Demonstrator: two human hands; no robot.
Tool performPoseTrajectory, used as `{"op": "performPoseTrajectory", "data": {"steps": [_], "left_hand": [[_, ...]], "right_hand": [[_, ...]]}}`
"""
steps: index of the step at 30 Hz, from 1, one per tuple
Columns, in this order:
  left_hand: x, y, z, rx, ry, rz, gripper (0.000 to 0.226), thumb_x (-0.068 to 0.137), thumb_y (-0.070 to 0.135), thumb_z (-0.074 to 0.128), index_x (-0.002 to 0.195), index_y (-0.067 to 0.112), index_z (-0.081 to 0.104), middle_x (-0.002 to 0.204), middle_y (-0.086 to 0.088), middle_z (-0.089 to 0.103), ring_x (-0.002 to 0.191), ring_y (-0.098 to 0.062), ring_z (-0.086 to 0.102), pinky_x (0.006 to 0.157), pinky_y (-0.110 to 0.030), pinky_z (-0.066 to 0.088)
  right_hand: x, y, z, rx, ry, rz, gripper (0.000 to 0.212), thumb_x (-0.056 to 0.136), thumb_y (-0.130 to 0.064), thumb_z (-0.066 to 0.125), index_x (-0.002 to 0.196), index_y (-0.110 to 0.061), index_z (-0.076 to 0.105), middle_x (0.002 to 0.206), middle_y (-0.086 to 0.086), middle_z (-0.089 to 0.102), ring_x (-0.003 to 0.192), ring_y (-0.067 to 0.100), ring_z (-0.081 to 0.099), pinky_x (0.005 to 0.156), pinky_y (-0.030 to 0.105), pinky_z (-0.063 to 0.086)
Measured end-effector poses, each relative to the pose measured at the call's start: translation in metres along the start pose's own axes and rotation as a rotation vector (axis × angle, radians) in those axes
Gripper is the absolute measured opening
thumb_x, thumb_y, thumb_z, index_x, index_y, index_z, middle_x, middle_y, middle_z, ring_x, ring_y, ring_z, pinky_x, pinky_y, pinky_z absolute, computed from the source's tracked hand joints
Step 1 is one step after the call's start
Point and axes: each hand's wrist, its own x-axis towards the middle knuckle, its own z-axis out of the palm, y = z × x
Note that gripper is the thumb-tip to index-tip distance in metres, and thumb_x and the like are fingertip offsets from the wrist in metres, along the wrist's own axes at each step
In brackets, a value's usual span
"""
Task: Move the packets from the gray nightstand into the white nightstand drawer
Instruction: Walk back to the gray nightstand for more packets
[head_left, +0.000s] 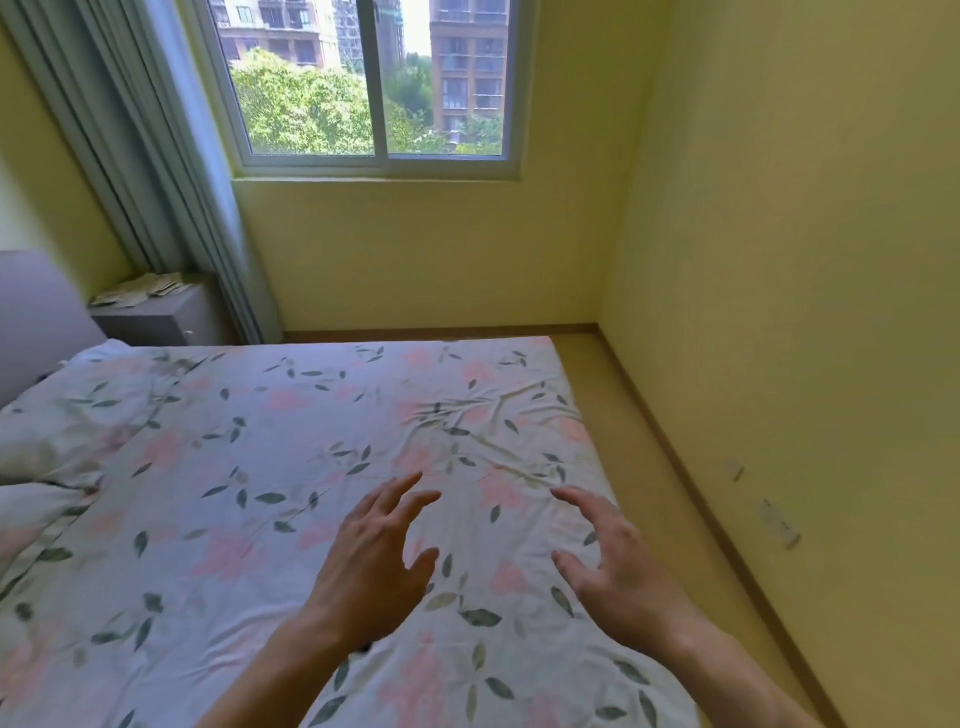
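My left hand (371, 561) and right hand (618, 561) are both held out over the bed (260, 467) with fingers spread and loose, holding nothing. The packets (140, 288) lie in a loose heap on top of the gray nightstand (150, 319), far across the bed in the corner by the curtain (171, 171), well apart from both hands. I judge the step is just getting there: I would go round the foot of the bed along the bare floor (649, 441) rather than lean over, then gather the heap with both hands. The white nightstand is not in view. The flowered sheet is rumpled; a window (374, 83) lights yellow walls.
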Motion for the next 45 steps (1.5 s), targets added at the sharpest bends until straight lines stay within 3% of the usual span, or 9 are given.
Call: {"op": "performPoseTrajectory", "data": {"steps": [7,12,18,22,28,34,40,45], "left_hand": [[0.128,0.118,0.048,-0.078,-0.025,0.094,0.064,0.094,0.049,0.063,0.150,0.047,0.033,0.167,0.021,0.015,0.154,-0.011,0.019,0.125,-0.035,0.022],[0.202,0.189,0.078,-0.070,-0.018,0.145,0.065,0.093,0.050,0.064,0.151,0.046,0.033,0.167,0.024,0.010,0.155,-0.007,0.014,0.125,-0.033,0.022],[0.258,0.247,0.129,-0.023,0.065,-0.004,0.069,0.093,0.049,0.067,0.153,0.044,0.034,0.168,0.019,0.014,0.155,-0.010,0.018,0.125,-0.035,0.022],[0.297,0.305,0.164,-0.058,0.118,-0.131,0.067,0.091,0.048,0.068,0.150,0.044,0.037,0.167,0.020,0.017,0.153,-0.012,0.023,0.124,-0.040,0.028],[0.363,0.384,0.196,-0.079,0.144,-0.156,0.064,0.091,0.048,0.068,0.148,0.044,0.039,0.167,0.020,0.017,0.154,-0.011,0.021,0.125,-0.041,0.027],[0.389,0.381,0.189,-0.006,0.208,-0.329,0.064,0.092,0.050,0.066,0.149,0.046,0.037,0.166,0.022,0.017,0.152,-0.009,0.022,0.124,-0.035,0.023],[0.436,0.333,0.166,0.072,0.288,-0.516,0.065,0.091,0.048,0.069,0.149,0.042,0.041,0.165,0.019,0.022,0.152,-0.011,0.026,0.123,-0.037,0.024],[0.554,0.295,0.159,0.036,0.329,-0.553,0.064,0.091,0.045,0.069,0.148,0.040,0.041,0.165,0.016,0.024,0.151,-0.011,0.026,0.123,-0.037,0.025]], "right_hand": [[0.051,0.077,-0.115,-0.014,0.070,0.026,0.059,0.096,-0.028,0.067,0.147,-0.042,0.041,0.147,-0.029,0.038,0.134,-0.010,0.035,0.108,0.011,0.026],[0.093,0.138,-0.202,-0.028,0.077,0.019,0.061,0.097,-0.028,0.066,0.150,-0.040,0.038,0.146,-0.029,0.035,0.135,-0.008,0.032,0.115,0.018,0.024],[0.161,0.232,-0.288,-0.022,0.007,-0.070,0.063,0.097,-0.027,0.067,0.150,-0.041,0.038,0.150,-0.026,0.037,0.140,-0.002,0.034,0.120,0.028,0.031],[0.196,0.292,-0.349,-0.034,-0.074,-0.125,0.063,0.096,-0.028,0.068,0.150,-0.042,0.039,0.150,-0.027,0.038,0.138,-0.008,0.033,0.115,0.019,0.027],[0.248,0.352,-0.434,-0.067,-0.113,-0.179,0.063,0.095,-0.027,0.069,0.148,-0.045,0.039,0.148,-0.029,0.036,0.138,-0.011,0.030,0.115,0.015,0.023],[0.341,0.338,-0.438,-0.005,-0.199,-0.310,0.064,0.094,-0.029,0.070,0.149,-0.044,0.040,0.150,-0.026,0.040,0.140,-0.001,0.037,0.121,0.034,0.034],[0.452,0.307,-0.428,0.013,-0.326,-0.456,0.066,0.094,-0.031,0.070,0.148,-0.049,0.037,0.152,-0.029,0.038,0.142,-0.001,0.037,0.122,0.036,0.034],[0.565,0.301,-0.444,-0.007,-0.308,-0.477,0.066,0.094,-0.028,0.071,0.149,-0.046,0.039,0.151,-0.032,0.037,0.142,-0.005,0.034,0.122,0.033,0.033]]}}
